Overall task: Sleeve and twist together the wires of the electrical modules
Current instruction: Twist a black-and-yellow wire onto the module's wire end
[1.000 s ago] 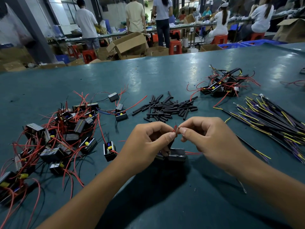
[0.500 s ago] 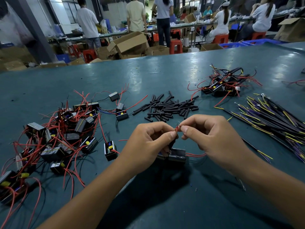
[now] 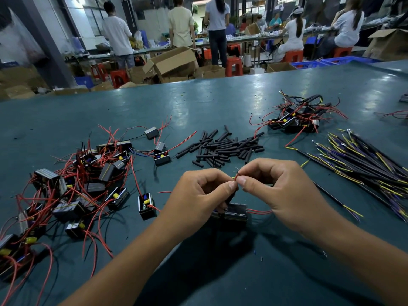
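My left hand [image 3: 198, 195] and my right hand [image 3: 280, 191] meet over the table's middle. Both pinch the short red wire ends [image 3: 236, 177] between thumb and forefinger, with bare strands sticking up at the tip. A black electrical module [image 3: 235, 214] lies under the hands, partly hidden by my left fingers, and its red lead [image 3: 259, 211] runs right beneath my right palm. Loose black sleeve tubes [image 3: 225, 149] lie in a heap just beyond the hands.
A tangle of modules with red wires [image 3: 72, 184] covers the left of the green table [image 3: 198, 107]. A second cluster of modules [image 3: 295, 120] sits at the far right. Black, yellow and purple wires [image 3: 362, 164] fan out on the right. People work at benches behind.
Both hands keep their pinch on the red wire ends and stay almost where they were. My right fingers have shifted slightly around the tip.
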Demonstrator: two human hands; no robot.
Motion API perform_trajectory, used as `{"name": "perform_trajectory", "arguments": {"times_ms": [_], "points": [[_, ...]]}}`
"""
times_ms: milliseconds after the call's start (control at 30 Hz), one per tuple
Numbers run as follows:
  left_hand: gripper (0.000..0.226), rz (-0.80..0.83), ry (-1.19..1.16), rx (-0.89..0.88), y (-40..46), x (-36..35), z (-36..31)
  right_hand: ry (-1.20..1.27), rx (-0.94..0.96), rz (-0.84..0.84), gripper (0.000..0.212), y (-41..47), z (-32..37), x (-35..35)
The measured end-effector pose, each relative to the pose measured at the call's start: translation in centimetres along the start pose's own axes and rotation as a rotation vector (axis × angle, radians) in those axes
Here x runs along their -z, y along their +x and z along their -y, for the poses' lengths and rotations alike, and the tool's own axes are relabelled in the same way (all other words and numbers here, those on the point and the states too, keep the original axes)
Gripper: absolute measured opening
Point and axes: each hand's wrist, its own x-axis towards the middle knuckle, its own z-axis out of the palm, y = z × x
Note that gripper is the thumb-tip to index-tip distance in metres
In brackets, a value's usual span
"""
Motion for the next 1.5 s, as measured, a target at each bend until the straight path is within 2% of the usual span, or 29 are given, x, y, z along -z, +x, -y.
{"name": "perform_trajectory", "arguments": {"times_ms": [100,200,300,400,700,1000,1233,1367,1500], "points": [[0.008,-0.092,0.040,-0.061,-0.2,-0.2,-0.6,-0.045,0.031,-0.005,0.011,0.0,0.0,0.2],[0.017,-0.200,0.260,-0.245,-0.4,-0.1,-1.2,-0.095,0.067,0.006,0.010,0.1,0.0,0.3],[0.011,-0.237,0.442,-0.379,-0.4,-0.1,-1.8,-0.095,0.083,0.024,0.010,0.0,-0.1,0.3],[0.005,-0.239,0.518,-0.417,-0.4,-0.1,-2.0,-0.117,0.099,0.023,0.010,0.1,-0.2,0.3],[0.018,-0.194,0.470,-0.293,-0.6,0.0,-2.8,-0.266,0.217,0.034,0.006,-0.3,0.4,0.1],[0.023,-0.186,0.159,-0.037,-0.6,-0.3,-2.6,-0.475,0.376,0.013,0.003,-0.6,1.2,0.0],[0.011,-0.042,0.206,-0.097,-0.5,0.7,-1.8,-0.294,0.230,-0.005,0.008,-0.2,0.6,0.4],[0.002,-0.006,0.242,-0.106,-0.3,0.9,-1.0,-0.285,0.177,-0.006,0.007,-0.1,0.4,0.6],[0.005,0.008,0.209,-0.103,-0.2,0.7,-0.5,-0.291,0.177,-0.013,0.007,-0.1,0.3,0.7]]}}
